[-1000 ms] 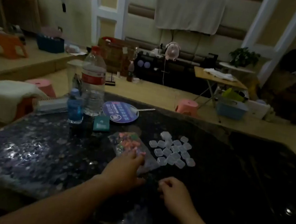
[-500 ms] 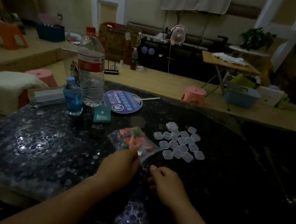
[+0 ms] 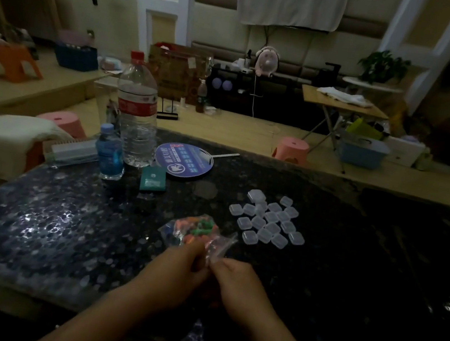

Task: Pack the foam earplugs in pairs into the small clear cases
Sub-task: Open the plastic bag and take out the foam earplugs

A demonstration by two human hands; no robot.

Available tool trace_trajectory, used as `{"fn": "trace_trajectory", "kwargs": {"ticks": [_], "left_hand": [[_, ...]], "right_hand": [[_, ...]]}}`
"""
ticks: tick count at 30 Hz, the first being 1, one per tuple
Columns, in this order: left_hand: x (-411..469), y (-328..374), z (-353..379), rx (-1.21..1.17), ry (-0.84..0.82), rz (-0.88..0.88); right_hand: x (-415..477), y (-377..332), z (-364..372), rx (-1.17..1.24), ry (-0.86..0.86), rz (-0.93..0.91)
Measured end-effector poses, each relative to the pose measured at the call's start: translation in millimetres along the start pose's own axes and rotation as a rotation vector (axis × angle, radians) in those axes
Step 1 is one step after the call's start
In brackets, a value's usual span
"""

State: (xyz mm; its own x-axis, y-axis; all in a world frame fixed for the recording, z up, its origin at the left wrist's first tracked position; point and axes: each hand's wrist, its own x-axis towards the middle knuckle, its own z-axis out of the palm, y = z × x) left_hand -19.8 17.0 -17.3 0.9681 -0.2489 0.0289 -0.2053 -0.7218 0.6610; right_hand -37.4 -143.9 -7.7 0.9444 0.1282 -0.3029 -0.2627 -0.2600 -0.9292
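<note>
The step in hand is the very first, getting the bag (image 3: pixel 221 243) open. It lies on the dark table (image 3: pixel 62 233) just left of and nearer than the cases (image 3: pixel 267 220), close to them but not touching, and its far end is bulging with earplugs (image 3: pixel 199 225) in orange, green and a little blue. The left hand (image 3: pixel 177 268) and right hand (image 3: pixel 238 286) meet knuckle to knuckle at the bag's near edge. Each has its fingers curled in and seems to pinch the thin plastic there, the right at the near corner closest to the cases. The fingertips are hidden behind the knuckles and the light is poor, so I cannot tell whether the mouth has parted. The cases sit in a loose flat cluster, all of them apparently closed. None shows any colour inside, so I judge that no pair is packed yet. Next, the two pinches need to pull apart along the seal. The pull should be gentle, since a sudden give could fling light foam plugs across the table. After that, one hand has to take out two plugs while the other fetches a case from the near edge of the cluster and snaps its lid up. A large bottle (image 3: pixel 135 116) and a round fan (image 3: pixel 184 160) stand well beyond and left of the cases, clear of the work.
</note>
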Motion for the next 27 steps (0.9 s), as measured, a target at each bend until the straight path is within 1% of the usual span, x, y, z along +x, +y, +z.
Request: {"fn": "trace_trajectory", "kwargs": {"ticks": [3, 5, 8, 10, 13, 15, 16, 18, 19, 20, 21, 23, 24, 25, 27], "left_hand": [[12.6, 0.6, -9.1, -0.029, -0.162, 0.055], [20.3, 2.0, -13.5, -0.089, -0.216, 0.085], [29.9, 1.8, -15.2, -0.36, -0.323, -0.003], [33.5, 0.1, -16.6, -0.474, -0.353, -0.072], [35.5, -5.6, -14.6, -0.621, -0.384, -0.153], [35.1, -5.5, -13.3, -0.726, -0.38, -0.177], [34.9, -4.2, -13.8, -0.81, -0.352, -0.21], [34.8, -2.0, -17.4, -0.956, -0.252, -0.302], [34.0, 1.5, -20.4, -0.971, -0.187, -0.335], [33.7, 3.1, -22.7, -0.886, -0.101, -0.35], [33.9, 2.4, -24.2, -0.714, 0.001, -0.325], [32.6, 3.3, -25.4, -0.278, 0.195, -0.214], [30.3, 7.0, -25.0, -0.127, 0.265, -0.151], [27.8, 11.1, -24.3, -0.025, 0.311, -0.097], [23.7, 24.2, -21.0, 0.098, 0.355, -0.033]], "right_hand": [[3.7, -1.3, -8.7, -0.066, -0.027, -0.027], [7.4, -0.9, -13.8, -0.032, -0.036, -0.005], [12.5, -1.6, -17.0, 0.102, -0.054, 0.024], [16.4, -1.1, -16.9, 0.164, -0.062, 0.018], [20.9, 1.4, -13.5, 0.194, -0.081, 0.006], [23.7, 4.2, -13.2, 0.202, -0.087, 0.006], [24.5, 5.7, -14.4, 0.21, -0.082, 0.008], [24.0, 6.0, -19.0, 0.214, -0.052, 0.029], [22.2, 6.0, -22.7, 0.184, -0.032, 0.045], [20.6, 7.2, -26.8, 0.117, 0.0, 0.06], [20.1, 9.1, -30.5, -0.003, 0.046, 0.07], [19.2, 11.1, -41.0, -0.366, 0.174, 0.059], [17.3, 10.2, -45.4, -0.533, 0.233, 0.052], [15.1, 7.8, -47.4, -0.646, 0.284, 0.051], [8.2, 0.5, -49.6, -0.757, 0.338, 0.058]]}}
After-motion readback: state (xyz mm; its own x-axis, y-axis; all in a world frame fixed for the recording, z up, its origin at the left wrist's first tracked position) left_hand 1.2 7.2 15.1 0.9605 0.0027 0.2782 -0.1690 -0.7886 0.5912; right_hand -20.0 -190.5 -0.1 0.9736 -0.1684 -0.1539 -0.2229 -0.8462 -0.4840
